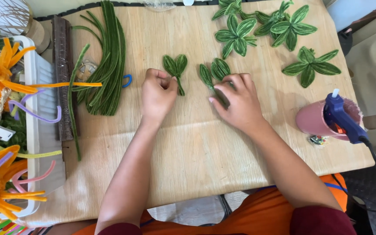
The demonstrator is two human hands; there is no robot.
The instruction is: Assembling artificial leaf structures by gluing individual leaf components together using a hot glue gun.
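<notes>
From the head view, the main risk is the small two-leaf sprig twisting out of shape or slipping, since the left hand has its grip pinched tight on the thin stem where the two loops meet, and a hard pull there could unwind them. The right hand lies flat with its grip pressed down over the second leaf sprig, and a slide of that palm could flatten or bend its fuzzy loops. The blue glue gun, nose-down in a pink cup near the desk edge, could tip if its cord is tugged. Both sprigs lie mid-desk, just apart, dark green with paler striped centres, made of looped fuzzy wire like the green stems bundled to the left.
</notes>
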